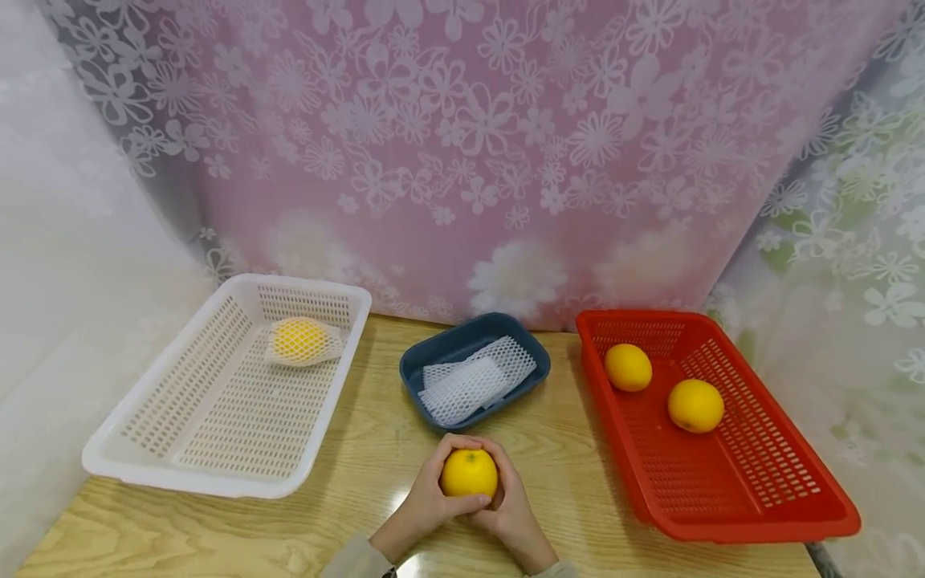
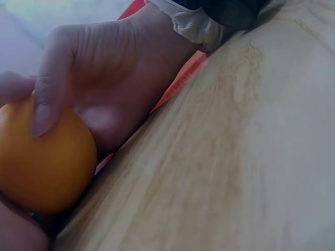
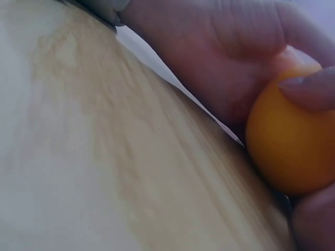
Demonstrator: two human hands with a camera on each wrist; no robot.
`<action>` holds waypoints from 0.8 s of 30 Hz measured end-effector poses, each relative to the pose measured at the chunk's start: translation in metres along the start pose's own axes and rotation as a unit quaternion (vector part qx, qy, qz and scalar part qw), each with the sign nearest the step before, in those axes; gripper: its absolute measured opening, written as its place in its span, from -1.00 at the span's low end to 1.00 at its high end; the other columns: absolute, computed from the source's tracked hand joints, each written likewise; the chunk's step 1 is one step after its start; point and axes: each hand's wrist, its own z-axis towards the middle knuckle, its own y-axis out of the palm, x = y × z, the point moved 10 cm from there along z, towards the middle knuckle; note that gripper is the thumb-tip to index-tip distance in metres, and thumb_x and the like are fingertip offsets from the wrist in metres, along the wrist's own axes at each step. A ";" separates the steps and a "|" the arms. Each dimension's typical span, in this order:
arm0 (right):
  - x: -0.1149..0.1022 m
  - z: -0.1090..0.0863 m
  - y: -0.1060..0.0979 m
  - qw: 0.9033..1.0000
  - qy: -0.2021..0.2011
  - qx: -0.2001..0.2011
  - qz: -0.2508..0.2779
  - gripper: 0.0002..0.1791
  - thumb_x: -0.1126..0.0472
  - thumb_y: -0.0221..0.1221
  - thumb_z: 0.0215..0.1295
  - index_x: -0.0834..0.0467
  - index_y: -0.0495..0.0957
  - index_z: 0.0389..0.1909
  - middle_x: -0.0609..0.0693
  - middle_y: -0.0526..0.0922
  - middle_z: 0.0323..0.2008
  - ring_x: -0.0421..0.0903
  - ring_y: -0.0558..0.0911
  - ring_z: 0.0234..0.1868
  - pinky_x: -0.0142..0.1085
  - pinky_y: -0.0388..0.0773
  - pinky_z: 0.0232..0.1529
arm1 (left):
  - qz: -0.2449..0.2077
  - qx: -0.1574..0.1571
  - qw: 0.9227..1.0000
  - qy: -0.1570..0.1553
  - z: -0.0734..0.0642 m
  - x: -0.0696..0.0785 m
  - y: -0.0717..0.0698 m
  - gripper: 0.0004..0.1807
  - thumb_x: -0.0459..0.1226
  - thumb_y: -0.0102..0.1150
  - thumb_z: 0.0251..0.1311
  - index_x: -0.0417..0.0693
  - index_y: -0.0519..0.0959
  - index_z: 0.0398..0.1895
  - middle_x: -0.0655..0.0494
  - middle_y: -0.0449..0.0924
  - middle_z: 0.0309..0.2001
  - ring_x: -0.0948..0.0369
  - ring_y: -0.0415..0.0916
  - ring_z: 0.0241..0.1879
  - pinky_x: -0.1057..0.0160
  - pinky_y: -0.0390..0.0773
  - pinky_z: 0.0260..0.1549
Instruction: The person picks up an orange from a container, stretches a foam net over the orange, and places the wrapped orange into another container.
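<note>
An orange (image 1: 470, 474) is held between both hands near the front of the table, its stem end facing up. My left hand (image 1: 425, 499) curls round its left side, thumb across the front of the fruit. From the other side my right hand (image 1: 511, 507) grips it too, with fingers around the far right edge. In the left wrist view the orange (image 2: 47, 162) is close over the wood, a thumb pressed on its skin. The right wrist view shows the orange (image 3: 293, 136) between the two hands. Just beyond them, a dark blue tray (image 1: 413, 371) holds white foam net sleeves (image 1: 470, 387).
To the left stands a white basket (image 1: 318, 433) with an orange in a foam net (image 1: 299, 341) inside. A red basket (image 1: 650, 482) on the right holds two oranges (image 1: 696, 405). The wooden table (image 1: 368, 393) ends at a flowered curtain (image 1: 462, 160).
</note>
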 end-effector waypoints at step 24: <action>-0.019 -0.002 -0.022 0.997 -0.063 0.045 0.008 -0.20 0.58 -0.15 -0.09 0.49 0.13 0.36 0.49 0.22 0.31 0.18 0.33 0.32 -0.20 0.30 0.34 | 0.082 -0.024 0.991 0.101 0.003 0.044 0.003 -0.23 -0.47 0.56 -0.22 -0.30 0.40 0.14 -0.22 0.51 0.04 0.14 0.52 0.01 0.18 0.54 -0.01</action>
